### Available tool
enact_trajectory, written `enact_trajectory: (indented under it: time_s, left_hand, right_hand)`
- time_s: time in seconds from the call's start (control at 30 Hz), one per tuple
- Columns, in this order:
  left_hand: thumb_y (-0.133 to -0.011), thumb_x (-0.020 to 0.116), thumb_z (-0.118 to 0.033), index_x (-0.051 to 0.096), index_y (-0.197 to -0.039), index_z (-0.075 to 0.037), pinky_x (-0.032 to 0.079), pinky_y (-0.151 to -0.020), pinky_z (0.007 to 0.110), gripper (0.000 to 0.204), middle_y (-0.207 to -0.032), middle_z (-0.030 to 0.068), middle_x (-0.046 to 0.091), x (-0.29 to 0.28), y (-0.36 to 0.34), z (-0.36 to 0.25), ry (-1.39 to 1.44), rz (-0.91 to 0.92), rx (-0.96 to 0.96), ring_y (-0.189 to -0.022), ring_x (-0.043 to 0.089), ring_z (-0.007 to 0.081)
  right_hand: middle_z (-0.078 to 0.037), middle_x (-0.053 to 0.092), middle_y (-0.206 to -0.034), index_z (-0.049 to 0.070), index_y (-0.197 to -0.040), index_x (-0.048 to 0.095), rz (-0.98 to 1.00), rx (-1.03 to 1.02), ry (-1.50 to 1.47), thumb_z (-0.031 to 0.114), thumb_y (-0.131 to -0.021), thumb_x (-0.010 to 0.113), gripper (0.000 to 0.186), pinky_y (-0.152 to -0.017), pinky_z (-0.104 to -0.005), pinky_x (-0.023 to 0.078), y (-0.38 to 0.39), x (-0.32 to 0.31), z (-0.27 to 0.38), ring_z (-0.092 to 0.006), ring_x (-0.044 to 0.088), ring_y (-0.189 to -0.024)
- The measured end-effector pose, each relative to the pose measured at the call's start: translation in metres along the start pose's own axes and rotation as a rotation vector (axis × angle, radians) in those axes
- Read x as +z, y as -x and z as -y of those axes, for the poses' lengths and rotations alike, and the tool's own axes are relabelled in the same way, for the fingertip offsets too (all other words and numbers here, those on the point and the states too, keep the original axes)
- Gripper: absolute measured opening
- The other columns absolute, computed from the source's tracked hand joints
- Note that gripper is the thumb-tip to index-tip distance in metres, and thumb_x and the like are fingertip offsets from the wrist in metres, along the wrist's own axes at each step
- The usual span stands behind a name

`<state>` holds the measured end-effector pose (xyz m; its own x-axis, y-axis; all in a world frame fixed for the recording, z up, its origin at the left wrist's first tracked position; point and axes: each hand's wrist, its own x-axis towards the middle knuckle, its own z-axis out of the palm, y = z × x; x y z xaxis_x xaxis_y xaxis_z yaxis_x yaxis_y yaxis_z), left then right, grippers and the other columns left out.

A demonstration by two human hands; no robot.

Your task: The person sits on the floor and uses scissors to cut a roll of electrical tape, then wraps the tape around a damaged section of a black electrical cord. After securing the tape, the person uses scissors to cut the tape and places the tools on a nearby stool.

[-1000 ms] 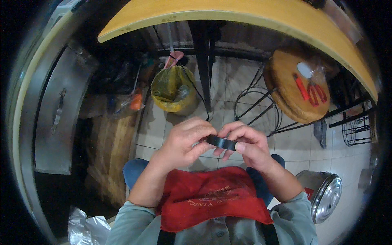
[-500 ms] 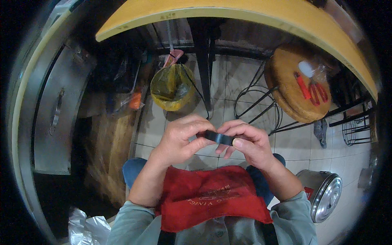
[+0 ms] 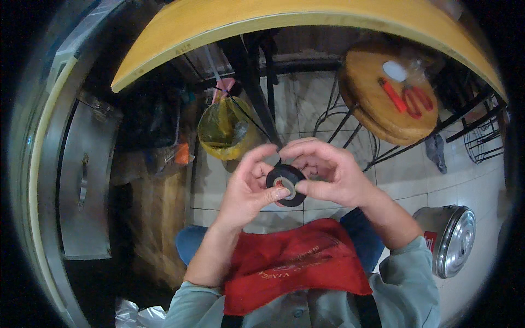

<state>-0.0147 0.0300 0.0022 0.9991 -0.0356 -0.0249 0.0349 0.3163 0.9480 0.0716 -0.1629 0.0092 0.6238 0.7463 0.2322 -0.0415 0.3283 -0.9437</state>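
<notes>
Head view: both hands curl inward, holding a black tape roll.

The round black tape roll is showing a pale greyish core marked with red. The red cloth apron is bearing faint pale-gold printing, its flat black straps contrasting with the grey-green buttoned shirt. The yellow tabletop is carrying a paler edge band. The translucent yellow plastic bin liner is glowing near a pink plastic piece. The round honey-brown wooden stool is setting off red-handled scissors, a slim red tool and a round white object. The pale floor tiles are forming a dark-lined grid.
</notes>
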Motion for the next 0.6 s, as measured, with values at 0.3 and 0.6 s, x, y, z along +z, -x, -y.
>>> enact_trajectory:
  time_s: [0.3,0.6]
  left_hand:
    - [-0.088,0.068,-0.009,0.051,-0.109,-0.003,0.055,-0.066,0.027,0.028,-0.098,0.0079,0.061,-0.002,0.0,0.01,-0.018,0.035,0.107,-0.086,0.063,0.0139]
    - [-0.092,0.063,-0.038,0.056,-0.094,-0.003,0.042,-0.063,0.021,0.036,-0.081,-0.0023,0.054,-0.016,-0.008,0.022,-0.31,0.108,0.118,-0.072,0.049,0.0051]
  right_hand:
    - [-0.008,0.064,-0.091,0.002,-0.112,0.062,-0.188,-0.238,0.438,0.005,-0.081,0.073,0.033,-0.063,-0.025,0.05,0.023,0.019,-0.006,-0.013,0.062,-0.077]
    - [-0.013,0.065,-0.09,0.001,-0.101,0.064,-0.151,-0.455,0.563,0.006,-0.075,0.079,0.031,-0.056,-0.0285,0.051,0.02,0.022,-0.025,-0.0213,0.063,-0.071]
